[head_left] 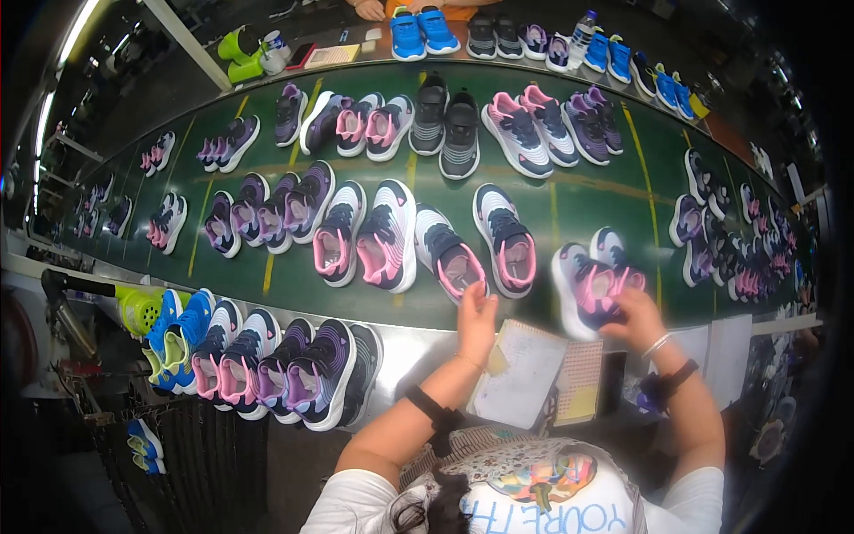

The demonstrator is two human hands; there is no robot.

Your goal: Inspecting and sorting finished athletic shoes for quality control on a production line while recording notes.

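My left hand (478,322) reaches to the near edge of the green belt, its fingers closed on the heel of a navy and white sneaker with a pink lining (442,242). Beside that one stands a matching navy sneaker (505,240), toe pointing away from me. Farther right, my right hand (635,319) grips the heel end of a navy sneaker with pink lining (576,283); this shoe is slightly blurred. Its partner sneaker (610,249) sits close behind it, partly hidden. Two more navy and pink sneakers (386,233) stand left of my left hand.
The green belt (569,200) carries several rows of sneakers. A shelf at the near left holds blue, pink and purple pairs (307,374). White paper sheets (516,378) and a printed pad (580,378) lie between my forearms. Across the belt, a person's hands (369,9) show behind blue sneakers (422,34).
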